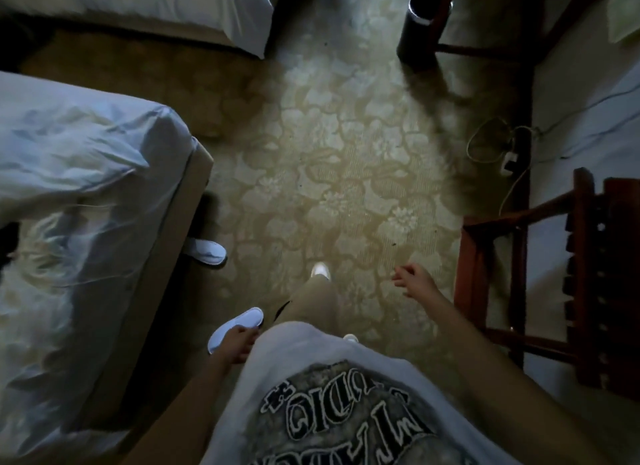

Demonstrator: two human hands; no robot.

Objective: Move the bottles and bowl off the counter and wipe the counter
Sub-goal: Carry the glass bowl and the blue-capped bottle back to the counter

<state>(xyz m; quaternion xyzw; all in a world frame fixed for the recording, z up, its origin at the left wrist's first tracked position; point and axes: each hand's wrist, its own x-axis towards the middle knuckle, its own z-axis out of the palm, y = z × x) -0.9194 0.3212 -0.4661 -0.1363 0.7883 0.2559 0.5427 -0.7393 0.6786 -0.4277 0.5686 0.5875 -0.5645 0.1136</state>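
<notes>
Two bare hands are hanging empty over the patterned beige carpet [332,159]: left hand [239,343] loosely curled, right hand [414,279] half open. Two white-sheeted beds [86,173], two white slippers [239,324] and one dark cylindrical bin [420,24] are showing; bottles, bowl and tabletop are lying out of view.

Bed [86,194] left, wooden rack [571,277] right, carpet [332,173] between, bin [420,24] ahead

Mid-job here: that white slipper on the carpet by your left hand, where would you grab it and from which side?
Probably by the open heel end of the slipper, reaching down from above with the left hand, which is right beside it. It lies flat on the carpet, rounded toe pointing away, so the thin rear edge nearest the hand looks easiest to pinch. Both hands look empty.
</notes>
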